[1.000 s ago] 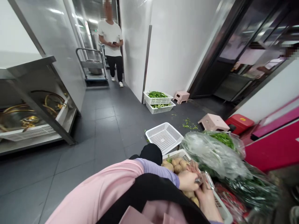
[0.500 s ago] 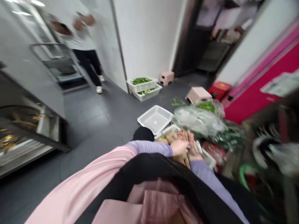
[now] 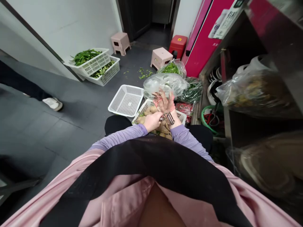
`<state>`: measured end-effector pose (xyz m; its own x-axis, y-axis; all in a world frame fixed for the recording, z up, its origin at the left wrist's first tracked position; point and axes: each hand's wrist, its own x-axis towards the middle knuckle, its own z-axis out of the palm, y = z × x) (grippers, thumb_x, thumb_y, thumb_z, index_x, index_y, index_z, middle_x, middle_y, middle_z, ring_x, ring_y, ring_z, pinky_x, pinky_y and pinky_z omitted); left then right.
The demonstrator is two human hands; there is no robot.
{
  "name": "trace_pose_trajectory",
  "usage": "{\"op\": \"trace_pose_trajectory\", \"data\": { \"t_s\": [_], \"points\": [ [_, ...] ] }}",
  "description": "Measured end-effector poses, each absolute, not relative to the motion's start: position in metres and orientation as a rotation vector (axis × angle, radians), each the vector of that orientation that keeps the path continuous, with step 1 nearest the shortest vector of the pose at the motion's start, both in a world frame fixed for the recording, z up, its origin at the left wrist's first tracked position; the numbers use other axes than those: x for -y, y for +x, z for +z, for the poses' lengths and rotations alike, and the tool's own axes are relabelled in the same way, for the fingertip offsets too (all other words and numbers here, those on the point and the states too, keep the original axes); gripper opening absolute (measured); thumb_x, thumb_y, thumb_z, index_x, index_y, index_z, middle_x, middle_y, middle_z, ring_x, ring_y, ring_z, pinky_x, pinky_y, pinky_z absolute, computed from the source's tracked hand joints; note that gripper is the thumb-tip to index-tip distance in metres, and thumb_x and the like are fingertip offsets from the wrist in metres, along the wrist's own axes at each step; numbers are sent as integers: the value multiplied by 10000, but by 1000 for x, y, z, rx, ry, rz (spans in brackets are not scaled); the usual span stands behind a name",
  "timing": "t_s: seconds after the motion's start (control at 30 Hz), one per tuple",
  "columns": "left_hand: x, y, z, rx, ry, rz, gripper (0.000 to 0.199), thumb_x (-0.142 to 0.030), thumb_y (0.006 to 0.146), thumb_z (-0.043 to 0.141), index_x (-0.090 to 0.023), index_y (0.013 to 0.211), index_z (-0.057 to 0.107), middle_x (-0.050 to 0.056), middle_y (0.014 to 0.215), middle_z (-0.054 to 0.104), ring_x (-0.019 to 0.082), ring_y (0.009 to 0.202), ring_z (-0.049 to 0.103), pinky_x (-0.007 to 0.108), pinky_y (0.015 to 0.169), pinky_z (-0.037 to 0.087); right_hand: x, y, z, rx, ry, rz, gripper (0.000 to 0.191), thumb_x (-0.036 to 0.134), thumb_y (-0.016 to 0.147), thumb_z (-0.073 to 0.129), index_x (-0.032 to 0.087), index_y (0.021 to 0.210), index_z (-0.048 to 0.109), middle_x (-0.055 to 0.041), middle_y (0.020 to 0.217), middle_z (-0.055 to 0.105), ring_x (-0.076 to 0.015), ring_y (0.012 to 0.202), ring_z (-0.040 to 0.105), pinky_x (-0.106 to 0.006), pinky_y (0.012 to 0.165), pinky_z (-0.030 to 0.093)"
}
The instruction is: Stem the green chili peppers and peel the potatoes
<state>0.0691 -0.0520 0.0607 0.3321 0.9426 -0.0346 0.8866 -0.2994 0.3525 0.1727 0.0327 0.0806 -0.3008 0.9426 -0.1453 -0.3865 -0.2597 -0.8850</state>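
Note:
My left hand (image 3: 153,122) is closed, its fingers curled round the handle of what looks like a vegetable peeler (image 3: 169,118). The peeler's metal head lies over my right wrist. My right hand (image 3: 164,101) is palm-side unclear, fingers spread and stretched forward, with brown dirt and pinkish patches on it; nothing shows in its grasp. Below both hands is a white plastic basket (image 3: 182,117) holding several brown, potato-like vegetables (image 3: 163,129). It stands between my knees, partly covered by my hands and sleeves.
A white perforated basket (image 3: 126,100) lies ahead-left. Stacked baskets of green vegetables (image 3: 86,58) stand by the wall. Bagged greens (image 3: 165,82), pink stools (image 3: 162,57) and a red stool (image 3: 178,45) are ahead. Shelving (image 3: 227,126) borders the right; a person's shoe (image 3: 53,103) is left.
My view has swung right and downward, bringing the baskets nearer the middle. My right hand's fingers now show spread out. The left hand stays beside the right wrist.

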Motion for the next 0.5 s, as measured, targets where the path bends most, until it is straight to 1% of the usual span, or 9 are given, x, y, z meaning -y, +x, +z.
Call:
{"op": "trace_pose_trajectory", "data": {
  "t_s": [0.07,0.13,0.17,0.23,0.3,0.33,0.37,0.43,0.5],
  "points": [
    [52,71,66,-1646,2253,270,264,-165,919,598,-180,1176,660,93,1161,711,263,1110,682,322,888,519,-27,176,87,872,-689,1825,780,840,760,298,263,1097,702,-59,1092,760,-204,1128,633,-394,960,489],
    [52,73,71,-1642,2225,290,235,-158,910,603,-186,1134,667,84,1144,715,254,1104,681,311,892,519,-23,178,91,790,-479,1930,878,869,770,180,253,1140,685,-62,1075,748,-195,1050,660,-408,925,507],
    [52,74,73,-1635,2215,305,227,-153,908,600,-187,1122,669,82,1135,716,248,1098,682,305,891,520,-22,178,92,765,-422,1952,870,866,785,196,247,1156,682,-64,1050,746,-196,1039,664,-423,926,511],
    [50,75,78,-1615,2203,327,220,-142,911,582,-182,1107,673,84,1096,722,241,1068,687,302,889,522,-20,180,95,761,-436,1927,797,868,780,359,250,1149,702,-81,1025,750,-225,1052,666,-465,943,524],
    [46,74,83,-1578,2213,312,218,-133,911,570,-174,1094,681,85,1045,729,242,1023,696,313,884,524,-20,184,98,765,-503,1888,662,813,738,566,279,1093,731,-88,1052,760,-271,1112,659,-518,967,530],
    [43,73,85,-1561,2230,299,220,-131,907,573,-173,1092,684,85,1031,732,246,1013,697,320,884,525,-21,186,99,761,-531,1879,590,775,745,596,285,1041,741,-82,1051,764,-282,1137,657,-537,978,526],
    [40,72,87,-1549,2251,291,227,-129,902,579,-175,1096,686,84,1030,733,252,1016,697,326,886,524,-23,189,100,758,-544,1873,551,744,789,544,275,995,747,-71,1043,765,-269,1157,660,-532,1002,510],
    [36,71,91,-1558,2276,302,244,-127,895,590,-182,1112,687,85,1052,734,259,1040,693,333,896,522,-27,191,99,745,-518,1836,569,672,882,363,251,959,738,-51,1055,762,-219,1195,658,-506,1042,474],
    [34,72,93,-1588,2258,330,250,-119,891,593,-175,1115,688,90,1070,734,260,1052,692,334,906,523,-33,190,96,752,-464,1771,573,637,909,312,256,1018,725,-47,1123,757,-203,1254,626,-503,1064,464]
  ]
}}
